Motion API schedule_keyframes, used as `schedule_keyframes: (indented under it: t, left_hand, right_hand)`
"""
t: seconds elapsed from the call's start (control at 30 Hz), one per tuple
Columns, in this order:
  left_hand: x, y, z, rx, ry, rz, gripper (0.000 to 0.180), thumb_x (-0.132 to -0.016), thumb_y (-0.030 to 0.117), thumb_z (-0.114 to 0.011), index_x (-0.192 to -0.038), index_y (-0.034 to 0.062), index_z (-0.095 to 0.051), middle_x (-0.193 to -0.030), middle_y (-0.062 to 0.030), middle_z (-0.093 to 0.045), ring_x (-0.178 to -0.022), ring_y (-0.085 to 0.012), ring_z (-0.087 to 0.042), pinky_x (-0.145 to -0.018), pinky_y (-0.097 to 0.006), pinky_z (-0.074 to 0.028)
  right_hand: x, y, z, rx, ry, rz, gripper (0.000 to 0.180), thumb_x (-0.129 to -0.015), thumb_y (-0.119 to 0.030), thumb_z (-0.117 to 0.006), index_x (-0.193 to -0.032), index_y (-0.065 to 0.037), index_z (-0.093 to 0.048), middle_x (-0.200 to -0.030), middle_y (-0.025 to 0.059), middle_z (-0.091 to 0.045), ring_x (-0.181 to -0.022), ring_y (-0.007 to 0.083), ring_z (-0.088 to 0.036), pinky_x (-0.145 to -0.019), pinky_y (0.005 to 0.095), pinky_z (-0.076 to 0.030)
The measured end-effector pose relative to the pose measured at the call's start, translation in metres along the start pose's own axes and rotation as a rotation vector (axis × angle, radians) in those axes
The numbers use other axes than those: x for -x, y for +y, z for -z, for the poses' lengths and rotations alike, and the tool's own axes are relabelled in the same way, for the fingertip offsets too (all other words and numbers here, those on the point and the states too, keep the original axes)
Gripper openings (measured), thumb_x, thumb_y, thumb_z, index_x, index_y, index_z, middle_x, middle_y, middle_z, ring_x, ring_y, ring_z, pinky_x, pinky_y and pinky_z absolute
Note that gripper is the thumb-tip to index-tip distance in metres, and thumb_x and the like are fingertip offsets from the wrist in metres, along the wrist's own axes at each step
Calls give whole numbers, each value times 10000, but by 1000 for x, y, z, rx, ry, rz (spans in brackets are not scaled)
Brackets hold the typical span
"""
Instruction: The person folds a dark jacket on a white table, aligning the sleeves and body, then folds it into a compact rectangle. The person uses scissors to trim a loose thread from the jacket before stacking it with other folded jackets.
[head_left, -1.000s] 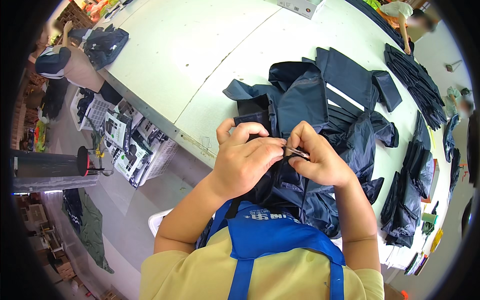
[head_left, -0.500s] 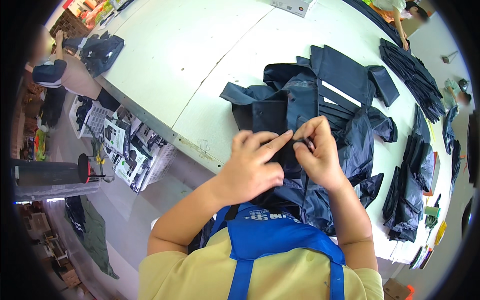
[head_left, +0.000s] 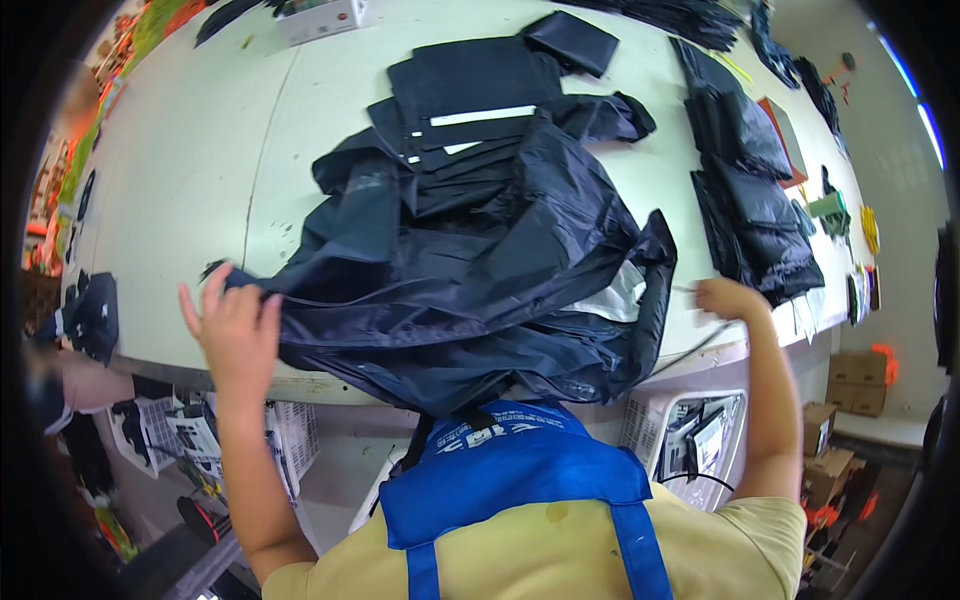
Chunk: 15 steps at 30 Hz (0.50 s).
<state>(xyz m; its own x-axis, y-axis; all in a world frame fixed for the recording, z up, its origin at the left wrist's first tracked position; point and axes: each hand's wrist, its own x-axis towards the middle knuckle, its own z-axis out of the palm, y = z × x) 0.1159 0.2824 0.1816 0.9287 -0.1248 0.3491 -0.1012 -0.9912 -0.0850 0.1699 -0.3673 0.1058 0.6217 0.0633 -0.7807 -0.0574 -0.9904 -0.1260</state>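
A dark navy garment (head_left: pixel 430 290) of thin, shiny cloth lies crumpled before me, with a pale patch (head_left: pixel 615 293) showing near its right side. At its left edge is my left hand (head_left: pixel 238 330), fingers spread over the cloth's corner. Off to the right of the garment, my right hand (head_left: pixel 730 300) is closed on a thin dark cord (head_left: pixel 690 352) that runs back to the cloth. A short end pokes out past its fingertips. Folded dark cloth (head_left: pixel 470 80) with white strips lies just beyond the garment.
Stacks of folded dark garments (head_left: pixel 750 210) lie along the table's right side, near a green spool (head_left: pixel 826 205). A white box (head_left: pixel 320 18) stands at the far edge. White baskets (head_left: pixel 690 435) sit below the table's near edge. Another person is at the far left.
My hands have moved wide apart from their pinch together at the garment's middle. The right now pulls a cord outward. My view has turned right, and the garment is spread wider.
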Motion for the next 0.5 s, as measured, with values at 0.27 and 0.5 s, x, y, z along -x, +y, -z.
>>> schedule_keyframes:
  t: [0.27,0.5]
  left_hand:
    - [-37,-27,-24,368,3,260,332,-958,245,-552,-1098,-53,-592,-902,-198,-653,-883,-304,-618,-866,-362,-454]
    - [-53,-42,-27,592,40,386,342,-966,272,-547,-1146,-14,-602,-990,-140,-685,-893,-186,-620,-845,-296,-456]
  right_hand:
    - [-41,218,101,38,1035,-249,464,-850,-250,-625,-1172,51,-480,-1091,290,-609,-1021,454,-582,-876,487,-470]
    - [-105,-32,-23,-99,1322,-7,901,-708,-382,-791,-1377,13,-334,-1337,265,-424,-1218,446,-427,-1001,497,-380]
